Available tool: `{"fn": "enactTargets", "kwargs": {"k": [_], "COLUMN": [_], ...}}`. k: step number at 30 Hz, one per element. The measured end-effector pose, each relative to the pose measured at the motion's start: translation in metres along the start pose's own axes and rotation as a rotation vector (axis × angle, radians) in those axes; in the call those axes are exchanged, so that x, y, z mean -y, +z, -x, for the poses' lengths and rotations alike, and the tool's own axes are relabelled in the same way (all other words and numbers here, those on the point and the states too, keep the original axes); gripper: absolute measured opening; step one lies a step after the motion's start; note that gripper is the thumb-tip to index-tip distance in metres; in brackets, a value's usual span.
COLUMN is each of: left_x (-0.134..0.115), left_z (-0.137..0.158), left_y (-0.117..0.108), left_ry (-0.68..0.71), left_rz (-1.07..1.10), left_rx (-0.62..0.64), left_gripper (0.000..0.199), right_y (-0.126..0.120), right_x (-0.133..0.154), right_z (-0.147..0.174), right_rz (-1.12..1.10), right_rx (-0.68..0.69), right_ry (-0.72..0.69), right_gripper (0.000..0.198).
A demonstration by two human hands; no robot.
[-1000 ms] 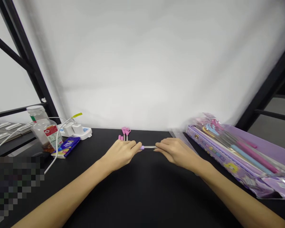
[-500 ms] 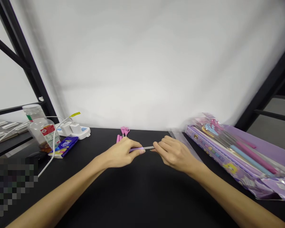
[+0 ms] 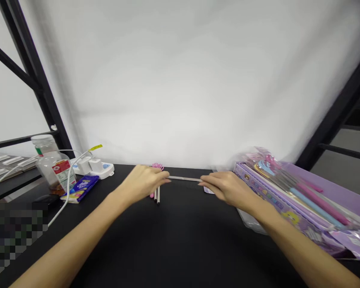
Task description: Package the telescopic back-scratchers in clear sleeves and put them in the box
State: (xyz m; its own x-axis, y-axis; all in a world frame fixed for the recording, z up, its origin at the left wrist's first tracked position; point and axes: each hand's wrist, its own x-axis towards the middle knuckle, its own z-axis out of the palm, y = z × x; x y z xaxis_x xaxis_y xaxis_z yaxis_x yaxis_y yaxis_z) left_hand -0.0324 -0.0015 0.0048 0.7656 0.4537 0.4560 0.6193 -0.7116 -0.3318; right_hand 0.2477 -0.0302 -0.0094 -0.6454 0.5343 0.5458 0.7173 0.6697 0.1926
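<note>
My left hand [image 3: 144, 183] is closed on one end of a thin silver back scratcher rod [image 3: 184, 178]. Fingers of my right hand [image 3: 223, 186] pinch the rod's other end. It lies nearly level above the black table, and both ends are hidden in my fingers. Behind and below my left hand are pink back scratchers [image 3: 157, 165] with hand-shaped heads. Silver shafts [image 3: 157, 195] stick out beneath that hand; their middle is covered. A small pale card [image 3: 208, 190] shows beside my right fingers, and clear plastic packaging [image 3: 252, 222] lies under my right forearm.
On the right stands a purple printed box [image 3: 300, 172] of bagged back scratchers in several colours. At the left are a clear plastic jar [image 3: 49, 168], a blue snack packet [image 3: 83, 187], a white power strip [image 3: 108, 171] and a white cable [image 3: 68, 188]. A white wall [image 3: 180, 88] rises behind.
My hands have moved apart, and a longer stretch of silver rod shows between them. The purple handle seen earlier at my left hand is now hidden. The packaging under my right forearm has shifted nearer.
</note>
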Motion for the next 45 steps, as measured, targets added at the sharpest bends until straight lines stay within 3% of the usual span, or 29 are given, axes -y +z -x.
{"fn": "enactTargets", "kwargs": {"k": [3,6,10,13,16,18,23,26,28,33,39,45], "left_x": [-0.007,-0.019,-0.015,-0.018,-0.024,-0.018,0.002,-0.009,-0.011,0.004,-0.021,0.001], "left_z": [0.002,-0.002,-0.013,-0.018,-0.017,-0.013,-0.004,-0.007,-0.01,-0.01,-0.016,-0.014], "left_y": [0.0,0.002,0.0,-0.001,0.001,0.002,-0.002,-0.003,-0.003,-0.004,0.004,0.0], "left_ry": [-0.031,-0.068,-0.118,-0.141,-0.033,0.022,-0.126,0.004,0.02,-0.072,-0.002,-0.126], "left_rz": [-0.071,-0.059,-0.118,-0.197,-0.225,-0.241,-0.333,-0.292,-0.297,-0.356,-0.359,-0.4], "left_rx": [-0.047,-0.035,-0.015,-0.109,-0.239,-0.261,-0.353,-0.367,-0.365,-0.365,-0.333,-0.324], "left_gripper": [0.019,0.024,0.016,0.014,0.014,0.013,0.013,0.014,0.011,0.011,0.01,0.016], "right_y": [-0.006,-0.011,-0.014,-0.012,-0.008,-0.008,-0.013,-0.013,-0.013,-0.014,-0.011,-0.011], "right_x": [0.0,0.001,-0.002,0.003,0.009,0.008,-0.003,-0.001,-0.003,-0.018,-0.014,-0.02], "right_z": [0.001,0.001,-0.006,-0.013,-0.015,-0.011,-0.004,-0.006,-0.005,0.002,0.001,0.003], "right_rz": [0.011,0.021,-0.036,-0.06,-0.07,-0.071,-0.025,-0.034,-0.048,-0.081,-0.116,-0.085], "right_rx": [0.04,0.087,0.104,0.104,0.109,0.117,0.12,0.147,0.142,0.133,0.149,0.132], "right_ry": [0.052,0.071,0.115,0.162,0.162,0.167,0.213,0.16,0.167,0.265,0.267,0.31], "right_gripper": [0.032,0.033,0.035,0.036,0.034,0.034,0.04,0.036,0.036,0.041,0.044,0.039]}}
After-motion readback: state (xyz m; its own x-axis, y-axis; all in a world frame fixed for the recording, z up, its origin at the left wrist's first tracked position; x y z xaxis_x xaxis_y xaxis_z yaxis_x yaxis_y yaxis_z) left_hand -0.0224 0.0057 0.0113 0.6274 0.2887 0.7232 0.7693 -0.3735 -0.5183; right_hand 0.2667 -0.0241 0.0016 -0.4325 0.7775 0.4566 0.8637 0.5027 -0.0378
